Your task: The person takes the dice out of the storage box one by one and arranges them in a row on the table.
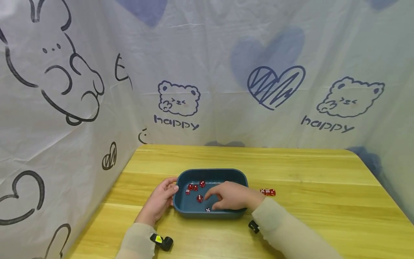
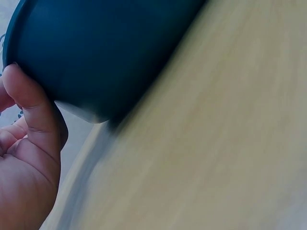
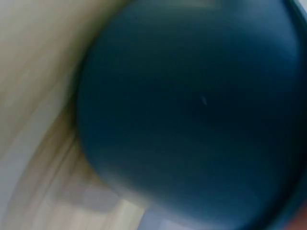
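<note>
A dark teal rectangular tub (image 1: 211,215) stands on the table. My left hand (image 1: 160,198) holds its left end, and in the left wrist view the thumb (image 2: 31,91) lies against the outer wall near the rim. Over the tub's inside is my right hand (image 1: 234,196), thumb and index finger bent and parted, with no die visible between them. One red die (image 1: 199,198) lies near the index fingertip. Close to the thumb tip is a dark die (image 1: 208,209) with white pips. Several more red dice (image 1: 195,187) sit toward the tub's left end. The right wrist view shows mostly the tub's outer wall (image 3: 192,115).
To the right of the tub, a short row of red dice (image 1: 267,192) lies on the wooden table (image 1: 310,212). White cloth (image 1: 220,108) with printed drawings hangs behind the table and along its sides. The tub's walls surround the right hand's fingers.
</note>
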`<state>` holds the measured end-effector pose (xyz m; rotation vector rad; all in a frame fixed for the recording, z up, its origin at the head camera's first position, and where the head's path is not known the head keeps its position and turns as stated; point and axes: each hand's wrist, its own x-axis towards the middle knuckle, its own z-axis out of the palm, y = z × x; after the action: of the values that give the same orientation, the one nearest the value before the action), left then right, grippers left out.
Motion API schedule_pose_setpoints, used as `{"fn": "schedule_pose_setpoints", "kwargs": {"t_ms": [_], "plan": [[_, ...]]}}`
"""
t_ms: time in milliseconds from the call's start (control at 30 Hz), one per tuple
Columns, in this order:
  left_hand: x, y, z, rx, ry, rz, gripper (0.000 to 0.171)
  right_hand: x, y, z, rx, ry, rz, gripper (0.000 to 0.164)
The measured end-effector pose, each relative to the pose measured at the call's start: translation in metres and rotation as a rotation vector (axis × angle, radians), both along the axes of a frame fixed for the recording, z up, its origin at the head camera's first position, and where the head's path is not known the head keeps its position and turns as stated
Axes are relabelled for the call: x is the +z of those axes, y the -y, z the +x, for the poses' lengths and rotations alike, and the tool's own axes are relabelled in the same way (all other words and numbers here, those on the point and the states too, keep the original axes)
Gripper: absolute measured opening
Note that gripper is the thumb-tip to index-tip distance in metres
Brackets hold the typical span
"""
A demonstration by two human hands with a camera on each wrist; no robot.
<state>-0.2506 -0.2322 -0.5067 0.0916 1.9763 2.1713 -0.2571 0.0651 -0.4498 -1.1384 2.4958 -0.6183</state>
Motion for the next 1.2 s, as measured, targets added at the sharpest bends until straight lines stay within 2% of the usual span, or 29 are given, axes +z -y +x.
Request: {"fn": "schedule_pose_setpoints", "kwargs": {"t_ms": [333,667,867,1200], "plan": [[-0.002,0.002,-0.001,-0.002,0.002,-0.015,0.042,-0.015,0.012,-0.004,0.041,0.049,0.035,0.028],[-0.003,0.003,-0.002,-0.002,0.008,-0.007,0.042,-0.025,0.015,-0.008,0.035,0.101,0.022,0.023],[-0.003,0.002,-0.003,-0.003,0.000,-0.011,0.041,-0.029,0.017,-0.011,0.038,0.073,0.027,0.016],[-0.005,0.003,-0.002,-0.013,-0.015,-0.006,0.042,-0.026,0.017,-0.008,0.039,0.042,0.009,0.011]]}}
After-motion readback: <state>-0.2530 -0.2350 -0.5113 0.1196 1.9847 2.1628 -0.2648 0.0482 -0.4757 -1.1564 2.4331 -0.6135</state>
